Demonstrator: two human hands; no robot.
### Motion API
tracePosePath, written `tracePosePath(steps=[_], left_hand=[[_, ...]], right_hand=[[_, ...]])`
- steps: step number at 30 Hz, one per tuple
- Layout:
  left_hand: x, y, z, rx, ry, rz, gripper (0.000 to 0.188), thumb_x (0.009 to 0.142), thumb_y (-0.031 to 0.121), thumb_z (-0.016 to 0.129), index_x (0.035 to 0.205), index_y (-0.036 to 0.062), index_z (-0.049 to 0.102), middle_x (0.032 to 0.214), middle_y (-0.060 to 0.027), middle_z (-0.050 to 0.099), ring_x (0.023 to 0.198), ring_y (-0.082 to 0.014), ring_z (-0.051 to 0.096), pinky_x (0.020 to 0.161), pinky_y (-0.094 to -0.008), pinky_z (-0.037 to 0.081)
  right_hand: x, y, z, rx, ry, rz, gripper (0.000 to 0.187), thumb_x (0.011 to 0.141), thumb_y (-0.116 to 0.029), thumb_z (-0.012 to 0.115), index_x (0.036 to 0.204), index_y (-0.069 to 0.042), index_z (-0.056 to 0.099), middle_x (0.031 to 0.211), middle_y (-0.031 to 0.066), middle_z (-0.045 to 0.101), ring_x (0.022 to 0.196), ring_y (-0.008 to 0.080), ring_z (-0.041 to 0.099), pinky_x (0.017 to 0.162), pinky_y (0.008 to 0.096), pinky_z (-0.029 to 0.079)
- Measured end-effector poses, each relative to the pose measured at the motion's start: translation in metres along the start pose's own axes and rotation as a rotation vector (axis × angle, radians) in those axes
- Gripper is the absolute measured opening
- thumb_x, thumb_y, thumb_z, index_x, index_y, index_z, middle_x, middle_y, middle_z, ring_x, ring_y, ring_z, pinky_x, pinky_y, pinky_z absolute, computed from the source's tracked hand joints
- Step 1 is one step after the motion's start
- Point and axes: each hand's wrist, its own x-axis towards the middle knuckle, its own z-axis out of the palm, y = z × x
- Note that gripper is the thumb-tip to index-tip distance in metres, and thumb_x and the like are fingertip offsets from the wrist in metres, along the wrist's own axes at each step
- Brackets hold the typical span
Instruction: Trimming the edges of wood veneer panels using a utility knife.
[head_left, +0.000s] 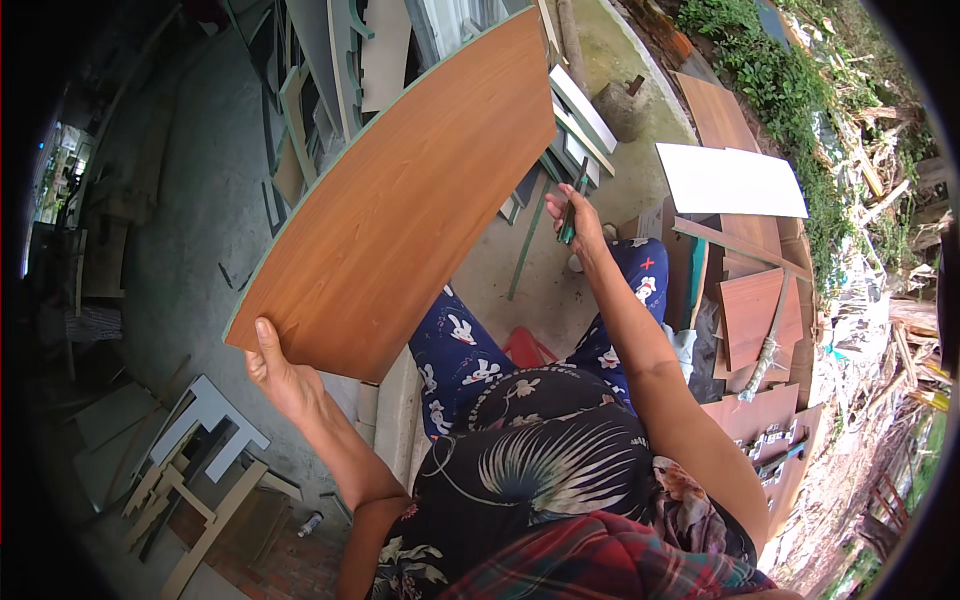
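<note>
My left hand (282,378) grips the lower left corner of a large wood-grain board (410,200), thumb on its brown face. One long edge of the board is curved and trimmed in pale green. The board is tilted up in front of me, its near end by my left knee. My right hand (580,218) is closed around a slim green hand tool (570,215) with a dark, narrow tip pointing away from me. Its exact kind is hard to make out. The right hand is apart from the board, above my right knee.
Board offcuts (582,120) and upright panels (385,50) stand beyond the board. At right lie a white panel (735,180), brown boards (760,315) and a stick-handled brush (768,350). Cut frame-like pieces (200,520) lie at lower left. A green strip (527,245) is on the floor.
</note>
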Motion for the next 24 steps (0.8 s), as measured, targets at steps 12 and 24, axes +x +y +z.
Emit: tracePosePath(steps=[12, 24], left_hand=[[0.016, -0.09, -0.059, 0.073, 0.148, -0.665, 0.048, 0.092, 0.027, 0.072, 0.125, -0.0046, 0.057, 0.119, -0.0147, 0.064, 0.106, -0.024, 0.063, 0.092, -0.038, 0.053], [0.013, -0.217, -0.124, 0.176, 0.025, -0.92, 0.044, 0.097, 0.02, 0.062, 0.132, -0.0047, 0.051, 0.131, -0.0184, 0.057, 0.114, -0.0318, 0.06, 0.098, -0.0488, 0.051]], right_hand=[[-0.053, 0.016, -0.017, 0.239, 0.042, -0.07, 0.019, 0.084, -0.017, 0.072, 0.091, -0.008, 0.058, 0.075, 0.0018, 0.061, 0.053, 0.0115, 0.056, 0.043, 0.0236, 0.044], [-0.084, -0.017, 0.016, -0.167, 0.069, -0.355, 0.011, 0.085, -0.012, 0.068, 0.09, -0.008, 0.059, 0.068, -0.0032, 0.056, 0.051, 0.0069, 0.048, 0.045, 0.0239, 0.041]])
